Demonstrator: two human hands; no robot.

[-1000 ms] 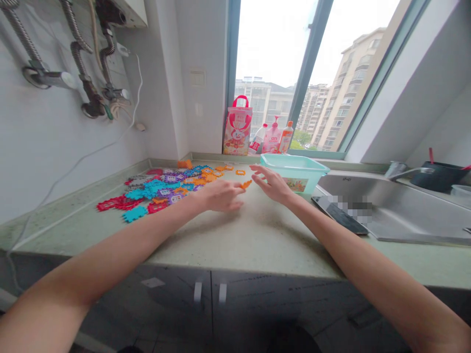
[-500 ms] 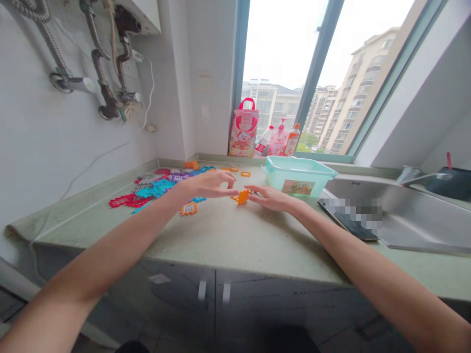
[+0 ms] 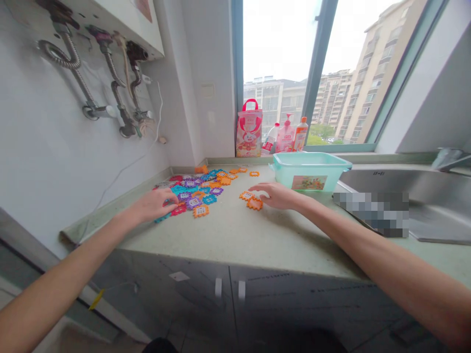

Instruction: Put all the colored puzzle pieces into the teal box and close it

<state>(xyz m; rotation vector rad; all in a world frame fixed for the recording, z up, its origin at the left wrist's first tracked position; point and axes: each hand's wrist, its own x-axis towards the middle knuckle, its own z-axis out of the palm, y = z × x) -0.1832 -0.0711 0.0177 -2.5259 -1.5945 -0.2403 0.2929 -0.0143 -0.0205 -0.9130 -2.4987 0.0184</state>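
Observation:
My left hand [image 3: 156,203] is over the near left side of a pile of notched plastic puzzle tiles, its fingers bent with a gap between thumb and fingers. A red tile [image 3: 179,209] lies by its fingertips, and a purple tile [image 3: 195,202] lies to the right. My right hand [image 3: 277,195] rests low over the counter, fingers stretched to the left and apart from the thumb. Two orange tiles lie beside it: the nearer orange tile [image 3: 254,203] close to the thumb, the farther orange tile [image 3: 246,195] under the fingertips. Whether they are joined is unclear.
A pale green plastic tub [image 3: 312,166] stands behind my right hand. Right of it are a steel sink [image 3: 434,215] and a partly blurred dark object [image 3: 371,215]. A pink bag [image 3: 249,132] and several bottles stand on the windowsill. Single orange tile [image 3: 200,211] lies near the pile.
My left hand has moved left from the orange tiles to the pile. The orange tile that stood upright at my right hand now lies flat. The view has shifted left.

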